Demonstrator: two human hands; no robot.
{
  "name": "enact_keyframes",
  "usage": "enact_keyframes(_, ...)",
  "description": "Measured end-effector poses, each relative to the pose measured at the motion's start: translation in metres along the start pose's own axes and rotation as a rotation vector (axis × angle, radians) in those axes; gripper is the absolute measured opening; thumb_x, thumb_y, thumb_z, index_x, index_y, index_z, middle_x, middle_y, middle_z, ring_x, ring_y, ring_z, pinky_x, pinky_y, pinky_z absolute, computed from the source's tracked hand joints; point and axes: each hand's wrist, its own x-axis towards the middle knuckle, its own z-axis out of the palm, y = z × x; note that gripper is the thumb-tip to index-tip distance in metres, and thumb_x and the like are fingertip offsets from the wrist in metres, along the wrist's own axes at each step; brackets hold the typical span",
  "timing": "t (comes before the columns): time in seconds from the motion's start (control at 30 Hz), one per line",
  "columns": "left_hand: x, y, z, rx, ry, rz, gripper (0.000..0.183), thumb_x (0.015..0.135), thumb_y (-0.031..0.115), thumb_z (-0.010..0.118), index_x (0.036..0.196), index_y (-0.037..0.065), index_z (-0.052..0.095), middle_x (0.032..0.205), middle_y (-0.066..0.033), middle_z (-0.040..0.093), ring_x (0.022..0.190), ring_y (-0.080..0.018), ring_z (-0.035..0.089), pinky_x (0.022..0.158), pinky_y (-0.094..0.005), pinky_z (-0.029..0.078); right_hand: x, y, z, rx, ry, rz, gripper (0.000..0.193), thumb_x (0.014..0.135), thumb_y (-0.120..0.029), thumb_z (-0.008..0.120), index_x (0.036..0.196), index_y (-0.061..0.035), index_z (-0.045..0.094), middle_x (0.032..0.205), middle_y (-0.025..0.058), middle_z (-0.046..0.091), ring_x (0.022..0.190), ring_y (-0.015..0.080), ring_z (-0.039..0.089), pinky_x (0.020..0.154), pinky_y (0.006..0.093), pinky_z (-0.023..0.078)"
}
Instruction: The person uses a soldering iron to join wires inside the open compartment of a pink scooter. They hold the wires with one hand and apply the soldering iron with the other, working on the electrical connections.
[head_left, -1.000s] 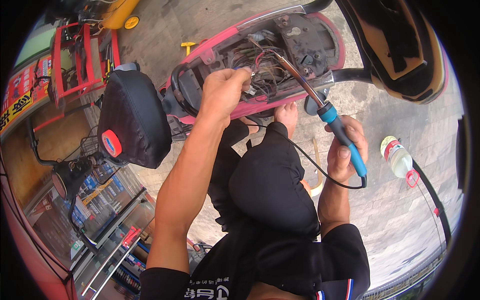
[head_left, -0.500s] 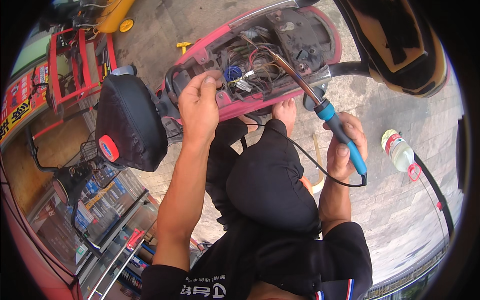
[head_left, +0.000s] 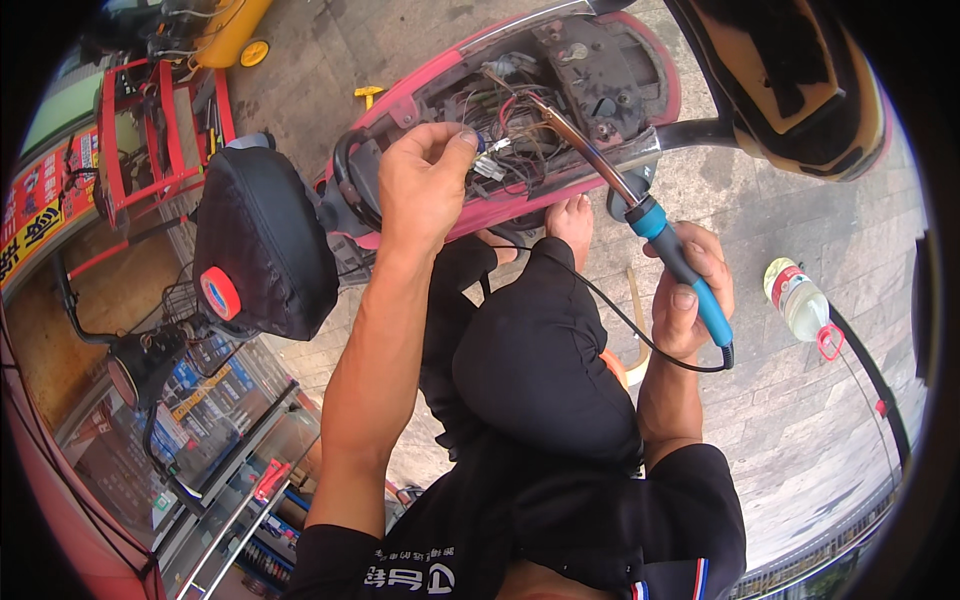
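My right hand [head_left: 674, 322] is closed around the handle of a soldering iron [head_left: 651, 222]. The iron's long metal shaft points up and left, its tip over a tangle of wires [head_left: 515, 165] in the opened body of a pink-red scooter [head_left: 500, 213]. At the left side of that opening, my left hand [head_left: 425, 185] has thumb and forefinger pinched together. What sits between those fingertips is too small to make out. White connectors [head_left: 488, 168] lie just right of them. The blue coil among the wires is now mostly hidden by the left hand.
A black scooter seat [head_left: 262, 245] stands left of my left forearm. The iron's black cord [head_left: 610, 307] loops across my knee. A plastic bottle of clear liquid [head_left: 798, 300] is on the paving at right. A red rack [head_left: 165, 130] and a yellow-handled tool [head_left: 369, 95] are farther off.
My left hand has moved right and slightly up over the wires, covering most of the blue coil. The right hand and soldering iron have hardly moved.
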Motion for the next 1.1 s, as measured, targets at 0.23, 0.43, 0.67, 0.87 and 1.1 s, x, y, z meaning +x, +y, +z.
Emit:
enact_keyframes(0.23,-0.013,-0.011,-0.017,-0.239,0.044,0.136,0.015,0.089,0.006,0.071,0.101,-0.002,0.07,0.088,-0.0026,0.069,0.077,-0.0072,0.06,0.071,-0.0226,0.049,-0.005,0.002,-0.002,-0.028,-0.018,0.014,0.043,0.097,-0.03,0.06,0.128,-0.0013,0.052,0.117,0.0292,0.055,0.089,0.031,0.062,0.08,0.0413,0.053)
enact_keyframes(0.43,-0.042,-0.012,-0.015,-0.014,0.014,0.281,0.019,0.09,0.009,0.071,0.104,-0.004,0.07,0.085,-0.0033,0.066,0.078,-0.0078,0.059,0.069,-0.0225,0.047,-0.012,0.001,-0.002,-0.02,0.009,0.048,0.038,0.096,-0.028,0.062,0.121,0.0003,0.056,0.114,0.0277,0.058,0.091,0.0298,0.063,0.081,0.0397,0.053)
enact_keyframes(0.67,-0.042,0.002,-0.005,0.222,0.083,0.338,0.013,0.088,0.005,0.071,0.096,-0.004,0.071,0.071,-0.0038,0.064,0.062,-0.0059,0.054,0.057,-0.0233,0.044,-0.017,0.0,-0.004,-0.058,-0.095,0.049,0.036,0.097,-0.027,0.059,0.122,-0.0009,0.056,0.112,0.0264,0.059,0.087,0.0286,0.064,0.076,0.0398,0.054)
enact_keyframes(0.87,-0.042,0.01,0.001,0.2,0.097,0.306,0.011,0.085,0.004,0.071,0.093,-0.003,0.07,0.064,-0.0023,0.061,0.056,-0.0056,0.05,0.053,-0.0239,0.041,-0.021,0.0,0.002,-0.018,-0.019,0.105,0.032,0.094,-0.024,0.063,0.114,0.0001,0.061,0.105,0.025,0.065,0.092,0.0321,0.067,0.079,0.0391,0.054)
enact_keyframes(1.1,-0.039,0.013,0.005,0.346,0.122,0.383,0.009,0.08,0.003,0.072,0.088,-0.001,0.07,0.058,-0.0037,0.055,0.052,-0.0096,0.05,0.051,-0.0271,0.04,-0.02,0.002,0.004,0.0,-0.006,0.104,0.03,0.094,-0.022,0.063,0.114,0.0005,0.061,0.105,0.025,0.065,0.091,0.0319,0.067,0.078,0.0389,0.054)
